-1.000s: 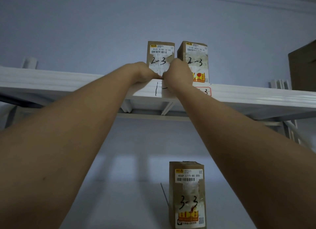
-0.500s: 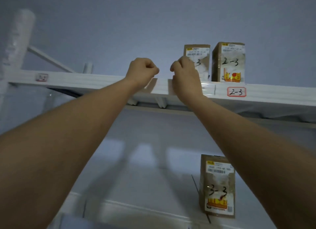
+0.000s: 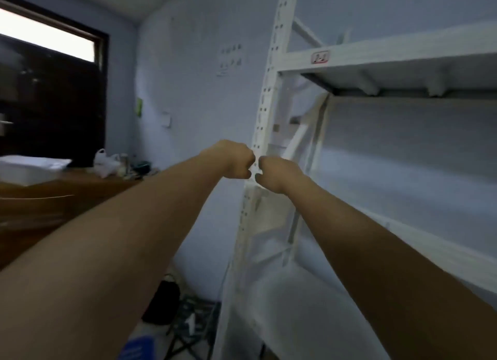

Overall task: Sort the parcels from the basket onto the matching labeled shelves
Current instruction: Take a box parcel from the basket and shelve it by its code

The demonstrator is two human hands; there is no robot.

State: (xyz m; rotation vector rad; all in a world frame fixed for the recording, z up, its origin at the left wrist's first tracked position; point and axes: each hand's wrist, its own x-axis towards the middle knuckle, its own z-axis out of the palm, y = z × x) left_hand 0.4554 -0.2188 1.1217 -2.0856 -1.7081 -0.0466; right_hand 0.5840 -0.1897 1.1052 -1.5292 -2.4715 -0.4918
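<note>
Two fisted hands, left (image 3: 233, 159), right (image 3: 274, 174), red-bordered shelf label (image 3: 320, 57) unreadable

My two curled fists, left hand (image 3: 233, 159) and right hand (image 3: 277, 175), meet directly in front of the white perforated steel upright (image 3: 265, 96), which blocks the way ahead, while the bay between the white shelf boards (image 3: 398, 51) lies open to its right.

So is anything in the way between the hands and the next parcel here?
Cannot be judged: no parcel or basket shows. Both the left hand and right hand are curled, holding nothing, in front of the white shelf upright.
</note>
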